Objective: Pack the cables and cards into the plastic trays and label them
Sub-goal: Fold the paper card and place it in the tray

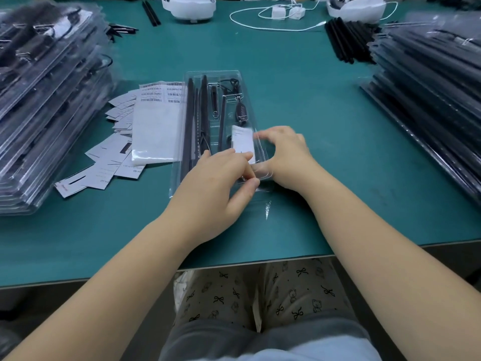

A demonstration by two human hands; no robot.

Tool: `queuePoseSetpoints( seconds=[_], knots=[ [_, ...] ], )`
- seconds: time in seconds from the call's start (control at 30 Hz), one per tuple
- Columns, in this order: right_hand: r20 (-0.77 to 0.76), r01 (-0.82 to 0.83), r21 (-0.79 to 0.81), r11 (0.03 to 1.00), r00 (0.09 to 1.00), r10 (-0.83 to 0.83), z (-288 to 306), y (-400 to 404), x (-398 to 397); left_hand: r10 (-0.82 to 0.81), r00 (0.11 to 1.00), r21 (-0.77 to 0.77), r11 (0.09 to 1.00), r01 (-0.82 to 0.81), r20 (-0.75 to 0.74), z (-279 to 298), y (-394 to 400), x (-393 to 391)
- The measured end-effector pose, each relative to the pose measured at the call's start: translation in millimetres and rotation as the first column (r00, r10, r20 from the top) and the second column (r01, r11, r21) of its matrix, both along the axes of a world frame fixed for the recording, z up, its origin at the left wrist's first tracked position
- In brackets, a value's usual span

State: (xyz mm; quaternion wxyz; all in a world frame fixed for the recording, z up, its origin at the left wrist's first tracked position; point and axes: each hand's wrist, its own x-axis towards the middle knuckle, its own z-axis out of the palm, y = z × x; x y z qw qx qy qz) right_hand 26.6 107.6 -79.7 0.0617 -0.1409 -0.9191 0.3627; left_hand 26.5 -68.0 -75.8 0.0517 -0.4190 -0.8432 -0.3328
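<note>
On the green mat [299, 82], straight in front of the person, lies a clear plastic tray [216, 74] with its long side running away from them. Long black cables [189, 121] fill its left channels; a short black piece, a looped cord and small metal clips sit in the upper right compartments. A white card [242, 142] lies in the lower right compartment, its print too small to read.

The left hand [216, 183] is over the tray's near end, thumb and forefinger pinched together at the card's near corner, on the tray's edge; whether they grip card or plastic cannot be told. The right hand [289, 155] curls over the tray's right edge, fingertips at the card's right side, thumb on the tray's near corner.

Touching the tray's left side is a sheet of labels [156, 126], with barcodes on the few left along its top; the digits are illegible. Left of it is a loose heap of printed cards [101, 162], text unreadable. Stacks of filled trays [44, 105] stand at far left and far right [432, 82]. Loose black cables [343, 40], a white cable [273, 24] and white headsets [188, 7] lie at the far edge.
</note>
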Motion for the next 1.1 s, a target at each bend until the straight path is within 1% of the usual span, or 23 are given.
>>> queuePoseSetpoints(
  seconds=[0.07, 0.17, 0.27, 0.33, 0.4, 0.43, 0.47, 0.5, 0.53, 0.57, 0.6, 0.67, 0.77, 0.83, 0.97, 1.07, 1.1],
  knots=[
    [-0.017, -0.012, 0.045, 0.999, 1.0, 0.013, 1.0, 1.0, -0.1, 0.017, 0.999, -0.018, 1.0, -0.018, -0.037, -0.9, 1.1, 0.6],
    [0.025, -0.04, 0.007, 0.999, 0.999, 0.04, 0.9, 4.3, -0.8, 0.012, 0.999, -0.044, 0.999, -0.014, -0.049, -0.1, 1.7, 0.1],
    [0.051, -0.034, 0.033, 0.999, 0.998, 0.032, 0.9, 6.0, -2.3, -0.011, 0.998, -0.092, 0.996, 0.005, -0.057, 0.2, -0.6, -0.5],
    [0.023, -0.017, 0.051, 0.999, 1.0, 0.016, 0.1, 5.3, -2.5, -0.042, 0.999, -0.122, 0.992, 0.041, -0.009, 4.8, -6.9, -8.7],
    [-0.007, 0.013, 0.023, 1.0, 1.0, -0.012, 0.5, 3.5, -1.8, -0.042, 0.993, -0.147, 0.987, 0.058, 0.113, 14.1, -10.2, -24.7],
    [-0.016, 0.024, 0.019, 1.0, 1.0, -0.023, 0.5, 3.1, -1.2, -0.029, 0.992, -0.203, 0.978, 0.055, 0.126, 16.8, -10.0, -34.4],
    [-0.02, 0.027, 0.038, 0.999, 0.999, -0.026, 0.1, 3.6, -1.5, -0.021, 0.997, -0.313, 0.949, 0.044, 0.075, 17.3, -8.4, -42.7],
    [-0.013, 0.022, 0.074, 0.997, 1.0, -0.022, -0.7, 4.1, -1.8, -0.025, 1.0, -0.443, 0.896, 0.027, 0.01, 15.5, -6.7, -48.4],
    [-0.005, 0.014, 0.113, 0.993, 1.0, -0.014, -1.1, 4.4, -2.2, -0.032, 0.999, -0.536, 0.844, 0.017, -0.018, 12.6, -5.0, -51.9],
    [0.002, 0.006, 0.152, 0.988, 1.0, -0.007, -1.1, 5.2, -1.5, -0.036, 0.999, -0.578, 0.816, 0.026, -0.006, 10.0, -2.7, -53.7],
    [0.003, -0.002, 0.181, 0.983, 1.0, 0.001, -1.1, 5.7, -1.3, -0.041, 0.999, -0.585, 0.81, 0.045, 0.02, 7.6, -1.1, -55.5],
    [0.009, -0.028, 0.189, 0.982, 1.0, 0.026, 0.4, 4.5, 0.1, -0.046, 0.998, -0.575, 0.815, 0.065, 0.047, 4.4, -2.4, -57.7],
    [0.021, -0.147, 0.124, 0.981, 0.989, 0.146, 8.6, 9.0, 6.0, -0.04, 0.997, -0.578, 0.813, 0.071, 0.066, 4.4, -4.5, -62.1],
    [0.069, -0.246, 0.085, 0.966, 0.968, 0.24, 13.4, 15.1, 14.0, -0.049, 0.997, -0.588, 0.805, 0.075, 0.06, 3.4, -3.9, -61.1],
    [0.105, -0.326, 0.04, 0.945, 0.941, 0.32, 17.2, 22.2, 29.1, -0.051, 0.997, -0.578, 0.813, 0.071, 0.051, 2.6, -4.9, -59.7],
    [0.079, -0.318, -0.22, 0.922, 0.936, 0.342, 21.4, 25.9, 45.0, -0.067, 0.997, -0.585, 0.808, 0.069, 0.026, 1.6, -5.5, -56.9],
    [0.074, -0.309, -0.263, 0.914, 0.938, 0.339, 20.9, 26.4, 49.7, -0.068, 0.998, -0.591, 0.804, 0.063, 0.014, 1.8, -5.7, -56.7]
  ],
)
